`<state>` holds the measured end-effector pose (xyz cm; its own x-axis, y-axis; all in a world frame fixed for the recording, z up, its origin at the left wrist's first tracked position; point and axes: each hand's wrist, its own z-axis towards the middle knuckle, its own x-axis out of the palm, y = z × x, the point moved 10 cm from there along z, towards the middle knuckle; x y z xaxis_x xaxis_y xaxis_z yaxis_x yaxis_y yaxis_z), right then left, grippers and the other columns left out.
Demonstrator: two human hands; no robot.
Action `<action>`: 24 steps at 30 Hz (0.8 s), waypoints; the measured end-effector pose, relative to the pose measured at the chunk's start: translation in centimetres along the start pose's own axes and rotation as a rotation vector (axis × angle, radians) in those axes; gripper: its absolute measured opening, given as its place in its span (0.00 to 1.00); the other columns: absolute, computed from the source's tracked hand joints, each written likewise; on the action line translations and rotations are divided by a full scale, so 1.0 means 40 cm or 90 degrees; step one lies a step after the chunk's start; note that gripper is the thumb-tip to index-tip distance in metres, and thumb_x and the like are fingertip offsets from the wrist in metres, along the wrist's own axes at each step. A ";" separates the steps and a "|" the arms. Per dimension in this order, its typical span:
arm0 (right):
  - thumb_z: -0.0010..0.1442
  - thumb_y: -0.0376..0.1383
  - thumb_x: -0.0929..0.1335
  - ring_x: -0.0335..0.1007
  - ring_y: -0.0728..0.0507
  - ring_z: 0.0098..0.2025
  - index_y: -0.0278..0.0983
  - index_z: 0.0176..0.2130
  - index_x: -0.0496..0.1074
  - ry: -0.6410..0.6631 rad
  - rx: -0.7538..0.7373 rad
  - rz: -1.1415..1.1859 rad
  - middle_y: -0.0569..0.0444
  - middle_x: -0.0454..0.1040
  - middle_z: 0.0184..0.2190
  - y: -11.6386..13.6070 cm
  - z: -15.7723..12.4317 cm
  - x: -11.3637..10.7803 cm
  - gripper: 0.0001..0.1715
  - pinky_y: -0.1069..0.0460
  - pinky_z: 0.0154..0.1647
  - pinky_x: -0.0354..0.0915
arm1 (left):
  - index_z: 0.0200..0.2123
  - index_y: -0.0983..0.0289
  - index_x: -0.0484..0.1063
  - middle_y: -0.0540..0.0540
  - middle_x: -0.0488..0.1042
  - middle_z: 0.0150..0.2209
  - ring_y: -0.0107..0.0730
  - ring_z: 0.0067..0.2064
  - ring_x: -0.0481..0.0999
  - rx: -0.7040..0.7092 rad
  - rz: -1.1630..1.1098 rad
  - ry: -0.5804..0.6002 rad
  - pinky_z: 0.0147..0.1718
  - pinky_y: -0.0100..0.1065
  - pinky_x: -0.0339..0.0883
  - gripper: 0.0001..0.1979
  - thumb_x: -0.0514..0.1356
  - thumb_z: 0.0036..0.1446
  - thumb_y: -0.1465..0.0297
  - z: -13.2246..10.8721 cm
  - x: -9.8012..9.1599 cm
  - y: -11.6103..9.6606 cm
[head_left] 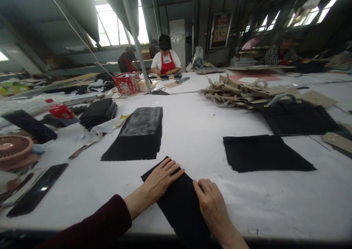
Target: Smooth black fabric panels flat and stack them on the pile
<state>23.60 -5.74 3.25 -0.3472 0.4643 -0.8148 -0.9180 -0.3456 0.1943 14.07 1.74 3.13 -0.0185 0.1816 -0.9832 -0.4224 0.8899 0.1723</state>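
Observation:
A black fabric piece (180,205) lies on the white table (198,131) at its near edge, slanting toward me. My left hand (162,177) rests flat on the piece's far left corner with the fingers stretched out. My right hand (210,203) lies palm down on its right edge, fingers slightly curled against the cloth. A tall stack of black fabric pieces (139,133) stands just beyond my left hand. A flatter stack of black sheets (262,153) lies to the right.
A pink fan (15,148) and a dark phone (37,190) sit at the left. Black bundles (99,111), a red box (127,83), beige bag parts (242,91) and a black bag (297,117) lie farther back. A person in a red apron (166,62) works at the far end.

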 end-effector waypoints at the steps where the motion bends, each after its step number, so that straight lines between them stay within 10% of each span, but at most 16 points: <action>1: 0.62 0.21 0.59 0.61 0.41 0.38 0.28 0.51 0.70 -0.003 0.000 0.000 0.47 0.67 0.35 -0.001 -0.003 -0.004 0.20 0.47 0.38 0.61 | 0.64 0.60 0.58 0.56 0.66 0.58 0.40 0.61 0.62 0.010 -0.005 -0.001 0.65 0.44 0.46 0.25 0.54 0.64 0.75 0.003 -0.003 -0.005; 24: 0.60 0.21 0.61 0.60 0.42 0.36 0.27 0.48 0.71 0.007 0.010 -0.033 0.48 0.67 0.34 -0.025 -0.042 -0.066 0.18 0.46 0.39 0.59 | 0.67 0.64 0.52 0.59 0.68 0.55 0.40 0.55 0.68 0.073 -0.056 0.045 0.57 0.40 0.63 0.37 0.51 0.54 0.86 0.032 0.014 -0.072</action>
<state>25.75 -7.99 4.29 -0.2969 0.4721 -0.8301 -0.9378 -0.3078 0.1604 16.44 -0.20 2.18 -0.0513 0.0749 -0.9959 -0.3188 0.9438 0.0874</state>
